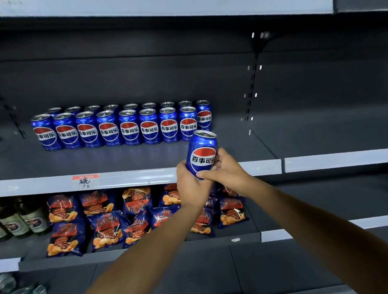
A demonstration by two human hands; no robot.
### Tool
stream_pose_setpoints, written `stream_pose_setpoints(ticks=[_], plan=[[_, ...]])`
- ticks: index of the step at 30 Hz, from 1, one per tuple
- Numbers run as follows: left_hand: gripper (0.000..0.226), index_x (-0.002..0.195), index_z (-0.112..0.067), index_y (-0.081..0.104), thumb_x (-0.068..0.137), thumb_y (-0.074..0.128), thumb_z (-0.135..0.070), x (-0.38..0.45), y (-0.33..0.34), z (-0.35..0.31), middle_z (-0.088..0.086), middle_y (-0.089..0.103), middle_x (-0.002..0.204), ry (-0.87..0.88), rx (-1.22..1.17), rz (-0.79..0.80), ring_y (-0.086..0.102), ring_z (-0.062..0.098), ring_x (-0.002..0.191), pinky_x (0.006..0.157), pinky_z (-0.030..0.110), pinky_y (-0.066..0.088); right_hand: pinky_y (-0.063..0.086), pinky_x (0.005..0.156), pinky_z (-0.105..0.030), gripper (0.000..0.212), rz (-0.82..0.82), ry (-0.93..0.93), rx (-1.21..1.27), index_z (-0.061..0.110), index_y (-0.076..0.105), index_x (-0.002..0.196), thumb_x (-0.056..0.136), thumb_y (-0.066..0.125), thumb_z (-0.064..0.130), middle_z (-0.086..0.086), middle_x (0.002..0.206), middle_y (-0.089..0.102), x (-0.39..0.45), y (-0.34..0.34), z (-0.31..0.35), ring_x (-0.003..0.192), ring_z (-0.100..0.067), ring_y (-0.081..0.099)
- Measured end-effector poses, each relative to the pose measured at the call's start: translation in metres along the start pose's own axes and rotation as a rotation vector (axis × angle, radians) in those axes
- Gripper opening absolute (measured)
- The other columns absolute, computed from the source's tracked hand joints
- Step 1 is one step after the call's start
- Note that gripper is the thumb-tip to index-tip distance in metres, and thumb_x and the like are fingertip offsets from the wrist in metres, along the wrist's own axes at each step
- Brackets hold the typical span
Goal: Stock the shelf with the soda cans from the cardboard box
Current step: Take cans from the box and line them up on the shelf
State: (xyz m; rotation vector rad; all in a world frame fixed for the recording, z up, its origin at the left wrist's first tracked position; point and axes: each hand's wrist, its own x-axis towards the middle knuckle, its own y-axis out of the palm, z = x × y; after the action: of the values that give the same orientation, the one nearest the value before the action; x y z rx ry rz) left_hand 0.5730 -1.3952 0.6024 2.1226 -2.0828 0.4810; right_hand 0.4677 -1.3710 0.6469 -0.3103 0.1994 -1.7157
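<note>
Both hands, left hand [191, 183] and right hand [225, 167], close their grip on a blue Pepsi can [201, 154] just at 5 o'clock of the shelved can rows [120, 126]; likely full, heavy, rigid, slick, best held mid-body

Chip bags [107, 221] beside green bottles [17, 221]; handwritten price tag [86, 180].

Two rows of cans [120, 128] on shelf [122, 178], snack bags [133, 217] below

A shop: stocked shelving [131, 178] with price label [86, 179]
</note>
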Motion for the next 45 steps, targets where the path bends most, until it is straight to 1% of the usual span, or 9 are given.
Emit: stream_pose_setpoints(ticks=[4,8,12,15,17,20,26,33,45], plan=[[0.056,0.119,-0.012,0.043,0.074,0.075,-0.018,0.014,0.008,0.002,0.006,0.056,0.11,0.062,0.026,0.018,0.06,0.012,0.092,0.067,0.015,0.048,0.053,0.093,-0.039,0.069,-0.072,0.003,-0.047,0.02,0.045,0.12,0.063,0.085,0.02,0.003,0.112,0.065,0.02,0.001,-0.001,0.103,-0.012,0.063],[0.062,0.122,-0.014,0.047,0.071,0.07,-0.04,0.033,0.012,0.004,0.003,0.054,0.11,0.181,0.292,0.092,0.055,0.014,0.101,0.08,0.027,0.052,0.053,0.091,-0.033,0.065,-0.135,-0.041,-0.079,0.024,0.047,0.115,0.063,0.086,0.016,0.006,0.108,0.064,0.034,-0.011,0.004,0.101,-0.01,0.063],[0.063,0.118,-0.008,0.049,0.079,0.059,-0.056,0.046,0.015,-0.001,0.007,0.052,0.111,0.268,0.74,0.068,0.045,0.023,0.107,0.088,0.029,0.039,0.052,0.089,-0.029,0.064,-0.203,-0.056,-0.099,0.024,0.046,0.111,0.062,0.086,0.013,0.01,0.101,0.062,0.048,-0.016,0.001,0.098,-0.01,0.062],[0.074,0.125,-0.012,0.047,0.079,0.048,-0.07,0.055,0.018,-0.005,0.006,0.044,0.131,0.299,1.06,0.119,0.035,0.026,0.123,0.1,0.036,0.031,0.052,0.088,-0.03,0.066,-0.275,-0.048,-0.116,0.024,0.046,0.11,0.06,0.087,0.013,0.005,0.106,0.063,0.06,-0.023,-0.005,0.099,-0.013,0.061],[0.083,0.135,-0.014,0.038,0.078,0.044,-0.074,0.06,0.021,-0.004,0.007,0.03,0.148,0.256,1.092,0.199,0.016,0.026,0.141,0.114,0.044,0.015,0.052,0.089,-0.031,0.067,-0.289,-0.029,-0.121,0.023,0.047,0.111,0.059,0.088,0.014,0.004,0.107,0.063,0.069,-0.029,-0.009,0.1,-0.014,0.062],[0.091,0.142,-0.015,0.03,0.078,0.034,-0.079,0.064,0.026,-0.001,0.007,0.015,0.157,0.21,1.115,0.281,-0.006,0.024,0.147,0.116,0.051,-0.006,0.053,0.09,-0.032,0.069,-0.307,0.001,-0.141,0.021,0.047,0.114,0.059,0.089,0.014,0.003,0.108,0.063,0.083,-0.034,-0.018,0.1,-0.015,0.062],[0.076,0.146,-0.023,0.023,0.087,0.021,-0.07,0.078,0.035,-0.012,0.008,0.016,0.157,-0.027,1.206,0.451,0.016,0.028,0.143,0.11,0.05,0.018,0.052,0.092,-0.037,0.063,-0.351,0.048,-0.105,0.02,0.046,0.111,0.063,0.086,0.008,-0.004,0.114,0.064,0.11,-0.036,-0.029,0.104,-0.021,0.062],[0.086,0.146,-0.027,0.029,0.076,0.049,-0.073,0.108,0.04,-0.03,0.002,0.027,0.152,-0.192,1.256,0.651,0.021,0.03,0.137,0.102,0.048,0.029,0.05,0.094,-0.036,0.068,-0.342,0.058,-0.117,0.015,0.044,0.125,0.069,0.082,0.008,-0.006,0.124,0.059,0.139,-0.034,-0.035,0.112,-0.022,0.058],[0.104,0.142,-0.02,0.037,0.059,0.062,-0.077,0.14,0.052,-0.02,0.007,0.043,0.141,-0.219,1.287,0.757,0.038,0.03,0.129,0.103,0.049,0.041,0.05,0.095,-0.039,0.07,-0.331,0.05,-0.098,0.014,0.041,0.128,0.071,0.081,0.01,-0.007,0.128,0.056,0.178,-0.029,-0.042,0.116,-0.023,0.056]])
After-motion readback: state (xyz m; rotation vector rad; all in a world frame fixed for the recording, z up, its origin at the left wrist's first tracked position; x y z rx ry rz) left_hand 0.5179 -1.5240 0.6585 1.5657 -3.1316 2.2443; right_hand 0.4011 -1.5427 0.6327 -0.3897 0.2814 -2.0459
